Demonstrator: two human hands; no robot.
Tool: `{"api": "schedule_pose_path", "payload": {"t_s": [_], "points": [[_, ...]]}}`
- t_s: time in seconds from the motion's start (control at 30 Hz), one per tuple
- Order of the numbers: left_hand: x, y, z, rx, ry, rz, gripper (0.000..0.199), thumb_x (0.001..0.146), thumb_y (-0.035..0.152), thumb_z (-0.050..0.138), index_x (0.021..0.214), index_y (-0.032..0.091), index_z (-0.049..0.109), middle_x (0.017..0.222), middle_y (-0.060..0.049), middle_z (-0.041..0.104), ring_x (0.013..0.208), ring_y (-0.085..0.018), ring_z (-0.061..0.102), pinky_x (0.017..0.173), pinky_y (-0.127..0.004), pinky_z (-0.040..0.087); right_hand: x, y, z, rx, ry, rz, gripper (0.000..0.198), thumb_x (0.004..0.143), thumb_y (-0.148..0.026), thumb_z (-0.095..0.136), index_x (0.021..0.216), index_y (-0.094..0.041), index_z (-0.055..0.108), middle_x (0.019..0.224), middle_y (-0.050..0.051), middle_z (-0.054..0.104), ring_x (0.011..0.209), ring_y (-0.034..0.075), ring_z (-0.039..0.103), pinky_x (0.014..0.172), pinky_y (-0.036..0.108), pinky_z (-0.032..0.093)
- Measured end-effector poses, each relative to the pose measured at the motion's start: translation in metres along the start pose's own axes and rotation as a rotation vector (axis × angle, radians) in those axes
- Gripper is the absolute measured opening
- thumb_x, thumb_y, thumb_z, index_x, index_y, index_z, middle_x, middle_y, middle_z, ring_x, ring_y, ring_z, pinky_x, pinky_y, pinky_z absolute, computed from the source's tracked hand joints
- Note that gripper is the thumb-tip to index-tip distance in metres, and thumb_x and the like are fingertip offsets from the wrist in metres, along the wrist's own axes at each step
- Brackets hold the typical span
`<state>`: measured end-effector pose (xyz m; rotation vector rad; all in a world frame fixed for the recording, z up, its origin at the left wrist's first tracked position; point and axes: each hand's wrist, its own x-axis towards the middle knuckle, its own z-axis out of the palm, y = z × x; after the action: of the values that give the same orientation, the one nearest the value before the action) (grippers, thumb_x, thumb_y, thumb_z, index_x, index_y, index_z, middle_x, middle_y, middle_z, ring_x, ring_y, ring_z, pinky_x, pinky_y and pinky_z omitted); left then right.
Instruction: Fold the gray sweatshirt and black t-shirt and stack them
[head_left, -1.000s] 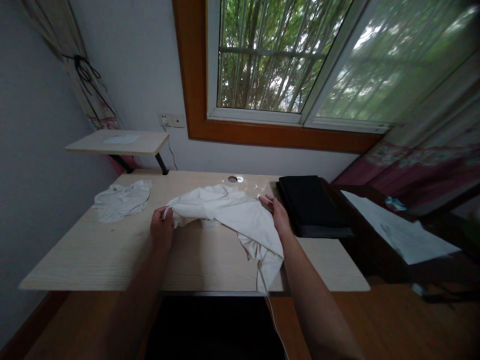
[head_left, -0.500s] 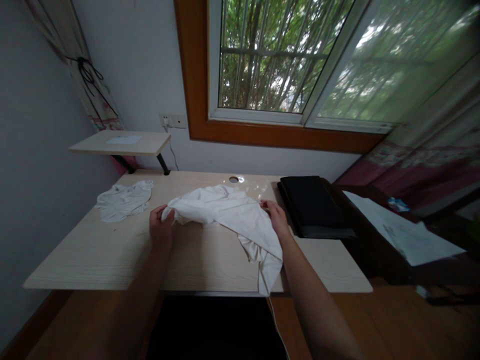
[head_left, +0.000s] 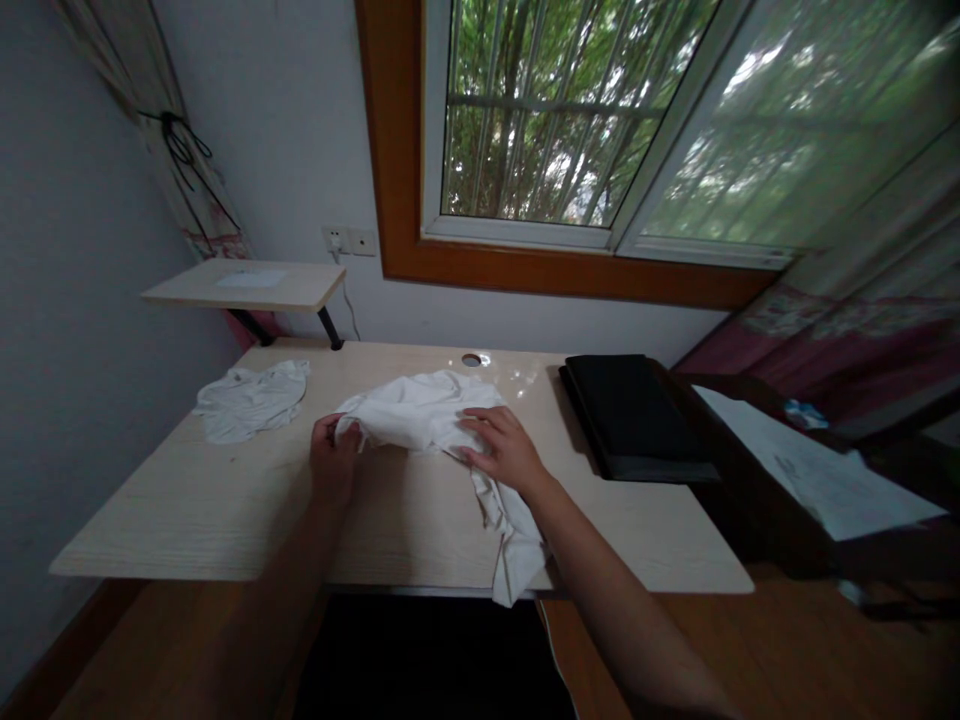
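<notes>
A crumpled white garment point(head_left: 412, 405) lies across the middle of the desk, and a narrow, sleeve-like part of it trails down to the front edge. My left hand point(head_left: 335, 455) pinches the garment's left end between thumb and fingers, slightly lifted off the desk. On the right part of the cloth rests my right hand point(head_left: 506, 450), its fingers spread and pointing left. Whether those fingertips hold a fold cannot be made out. A second crumpled white cloth point(head_left: 253, 402) lies apart, at the desk's back left.
The pale wooden desk point(head_left: 187, 510) carries a raised shelf point(head_left: 300, 285) with a paper at back left. A black folder-like case point(head_left: 630, 415) lies on its right side. Farther right, a large white sheet point(head_left: 810, 465) lies on a dark surface. A window is behind.
My right hand has moved left from the garment's right edge onto its top, fingers spreading. The garment's right part has shifted left and bunched up. My left hand keeps its hold.
</notes>
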<state>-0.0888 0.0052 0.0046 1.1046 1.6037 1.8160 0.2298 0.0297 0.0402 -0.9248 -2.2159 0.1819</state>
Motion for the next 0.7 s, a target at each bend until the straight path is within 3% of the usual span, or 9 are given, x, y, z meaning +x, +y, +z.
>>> {"api": "schedule_pose_path", "payload": {"t_s": [0.13, 0.2, 0.27, 0.4, 0.5, 0.63, 0.7], "points": [[-0.003, 0.001, 0.0, -0.024, -0.022, 0.016, 0.047, 0.078, 0.053, 0.074, 0.108, 0.02, 0.059, 0.091, -0.002, 0.065, 0.074, -0.015, 0.062, 0.065, -0.025, 0.05, 0.028, -0.03, 0.029, -0.084, -0.153, -0.044, 0.088, 0.082, -0.057, 0.075, 0.155, -0.028, 0.038, 0.162, 0.013, 0.036, 0.136, 0.036, 0.047, 0.11, 0.052, 0.043], [-0.006, 0.004, 0.0, -0.039, -0.032, 0.032, 0.048, 0.078, 0.055, 0.074, 0.107, 0.02, 0.058, 0.09, -0.002, 0.065, 0.073, -0.014, 0.061, 0.064, -0.025, 0.05, 0.042, -0.038, 0.042, -0.129, -0.205, 0.004, 0.098, 0.08, -0.055, 0.078, 0.16, -0.027, 0.028, 0.161, 0.016, 0.037, 0.134, 0.037, 0.049, 0.107, 0.05, 0.045], [-0.008, 0.005, 0.0, -0.046, -0.047, 0.049, 0.049, 0.079, 0.056, 0.074, 0.106, 0.019, 0.057, 0.09, -0.002, 0.064, 0.074, -0.014, 0.061, 0.065, -0.025, 0.05, 0.054, -0.041, 0.052, -0.163, -0.265, 0.067, 0.09, 0.082, -0.045, 0.078, 0.158, -0.026, 0.033, 0.149, 0.017, 0.051, 0.126, 0.034, 0.056, 0.103, 0.045, 0.049], [-0.009, 0.003, 0.001, 0.029, -0.059, 0.114, 0.042, 0.084, 0.051, 0.07, 0.109, 0.021, 0.056, 0.095, -0.003, 0.063, 0.081, -0.016, 0.062, 0.074, -0.029, 0.052, 0.078, -0.035, 0.062, -0.13, -0.308, 0.235, 0.037, 0.087, -0.023, 0.064, 0.124, -0.023, 0.066, 0.118, 0.012, 0.07, 0.105, 0.027, 0.067, 0.094, 0.036, 0.052], [-0.007, -0.001, 0.002, 0.111, -0.043, 0.267, 0.036, 0.086, 0.046, 0.067, 0.111, 0.022, 0.055, 0.107, -0.006, 0.061, 0.097, -0.02, 0.062, 0.087, -0.035, 0.053, 0.094, -0.022, 0.059, 0.1, -0.105, 0.387, 0.027, 0.088, -0.02, 0.051, 0.105, -0.019, 0.072, 0.106, 0.01, 0.074, 0.102, 0.026, 0.068, 0.093, 0.035, 0.052], [-0.009, -0.001, 0.002, 0.276, -0.027, 0.498, 0.025, 0.086, 0.038, 0.066, 0.1, 0.021, 0.055, 0.104, -0.007, 0.057, 0.101, -0.023, 0.058, 0.093, -0.042, 0.052, 0.102, 0.009, 0.033, 0.48, 0.436, 0.654, 0.044, 0.093, -0.034, 0.035, 0.112, -0.015, 0.07, 0.099, 0.008, 0.075, 0.102, 0.023, 0.066, 0.09, 0.032, 0.053], [-0.015, 0.001, 0.003, 0.391, -0.102, 0.597, 0.013, 0.087, 0.031, 0.063, 0.094, 0.022, 0.057, 0.097, -0.006, 0.058, 0.1, -0.024, 0.058, 0.094, -0.043, 0.051, 0.096, 0.03, 0.01, 0.563, 0.552, 0.743, 0.047, 0.092, -0.043, 0.04, 0.113, -0.013, 0.071, 0.091, 0.007, 0.075, 0.103, 0.024, 0.066, 0.09, 0.031, 0.052]]}}
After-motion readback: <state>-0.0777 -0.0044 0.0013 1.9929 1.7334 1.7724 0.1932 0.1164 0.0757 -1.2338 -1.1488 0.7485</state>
